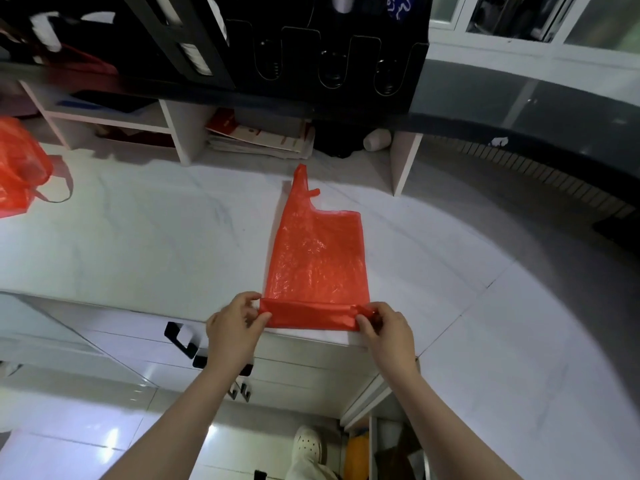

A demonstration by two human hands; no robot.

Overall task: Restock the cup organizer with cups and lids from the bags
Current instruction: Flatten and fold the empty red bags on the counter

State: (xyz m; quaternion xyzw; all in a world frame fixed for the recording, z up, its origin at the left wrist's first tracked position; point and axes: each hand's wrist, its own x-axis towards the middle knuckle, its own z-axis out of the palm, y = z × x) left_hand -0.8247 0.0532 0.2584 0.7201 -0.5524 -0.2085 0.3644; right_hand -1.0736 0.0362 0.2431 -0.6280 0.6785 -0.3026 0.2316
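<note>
A flattened red plastic bag (315, 258) lies on the white counter (156, 237), its handle pointing away from me. Its near end is folded over into a narrow band along the counter's front edge. My left hand (235, 327) pinches the left corner of that fold, and my right hand (384, 327) pinches the right corner. A second red bag (17, 168), still bulging, sits at the far left of the counter. The black cup organizer (329, 57) stands on the dark upper ledge at the back, with several rounded slots in its front.
Under the ledge, white cubbies (180, 133) hold stacked papers (263, 136) and a white bottle (375, 139). Below the counter are drawers with black handles (181, 337). The dark ledge (519, 112) curves away to the right. My shoe (308, 445) shows on the tiled floor.
</note>
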